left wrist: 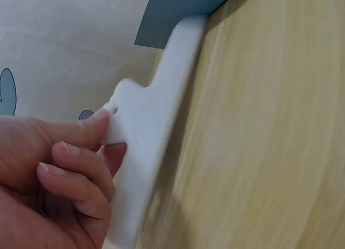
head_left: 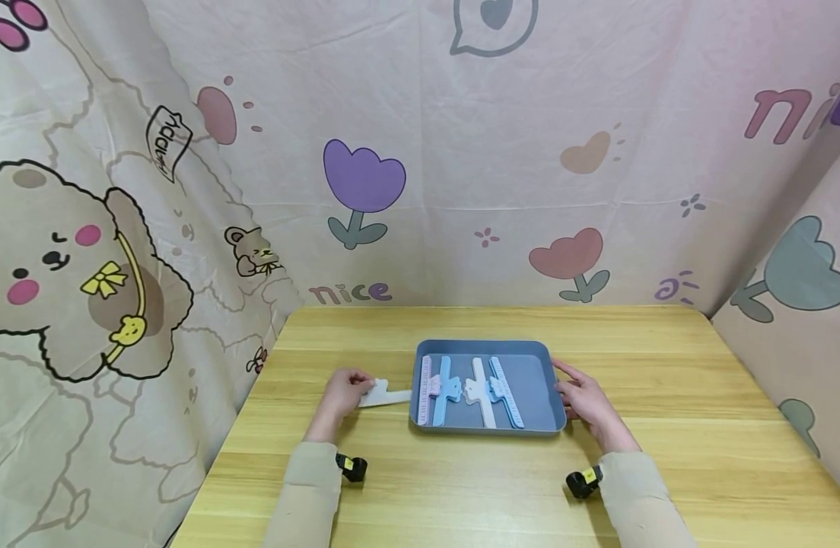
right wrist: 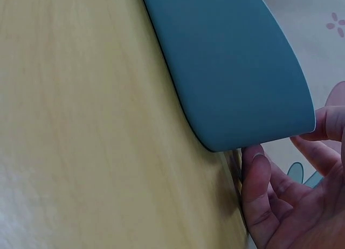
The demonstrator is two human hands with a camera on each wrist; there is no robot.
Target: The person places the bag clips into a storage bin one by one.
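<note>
In the head view my left hand (head_left: 342,393) pinches a white sealing clip (head_left: 386,395) by its shaped handle, thumb against it. The clip's bar points at the left wall of a blue-grey tray (head_left: 535,380); in the left wrist view its far end lies close to that wall, and I cannot tell if they touch. Inside the tray lie a pink clip (head_left: 425,392), a blue clip (head_left: 443,390), a white clip (head_left: 484,392) and another blue clip (head_left: 506,392). At the tray's right end, my right hand (head_left: 587,397) rests its fingertips against the outer wall and rim.
The tray stands on a wood-grain table (head_left: 461,487). Behind it and to both sides hangs a printed cloth (head_left: 434,152) with flowers and bears. A small black camera (head_left: 352,467) sits at the left wrist and another camera (head_left: 583,482) at the right.
</note>
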